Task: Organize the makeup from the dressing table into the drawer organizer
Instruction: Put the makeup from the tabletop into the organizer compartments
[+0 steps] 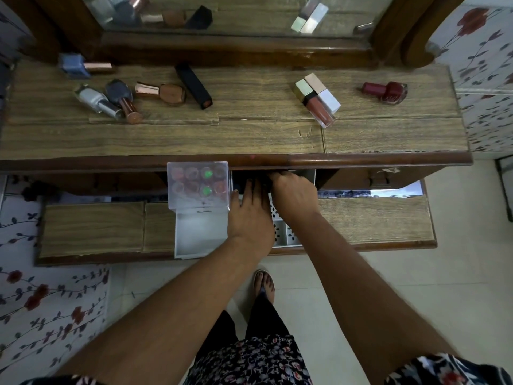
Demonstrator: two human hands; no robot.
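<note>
Makeup lies scattered on the dressing table top: a blue nail polish, a silver tube, a grey and copper bottle, a brown nail polish, a black lipstick, two square lip glosses and a red nail polish. On the lower shelf, a white perforated organizer is mostly covered by my hands. My left hand lies flat with its fingers stretched into the dark gap under the tabletop. Fingers of my right hand curl under the table's edge, and what they touch is hidden.
A clear case with several lipsticks sits on a white box just left of my left hand. The mirror stands behind the tabletop. A small drawer front is at right under the top. Floral fabric covers both sides.
</note>
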